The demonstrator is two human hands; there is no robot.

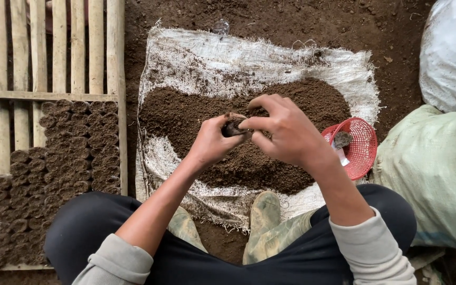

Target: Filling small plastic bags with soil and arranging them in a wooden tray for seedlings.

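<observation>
left hand (215, 141) curled around a small soil-filled pot (233, 127), held above the soil heap (186, 113) on the woven sack (212, 58). right hand (286, 132) pinches its rim, fingers closed. left of heap, wooden rack (59, 63) roughly half full of filled pots (69, 153); upper slats bare. red basket (357, 145) right of heap.

Soil heap (196, 113) lies open leftward; red basket (362, 148) crowds its right.

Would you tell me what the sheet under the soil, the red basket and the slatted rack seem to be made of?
Sheet: woven plastic sacking, judging by the frayed white threads at its edges.
Red basket: apparently moulded plastic, an open mesh with even colour.
Slatted rack: pale split bamboo or wood, unfinished and matte.
</observation>
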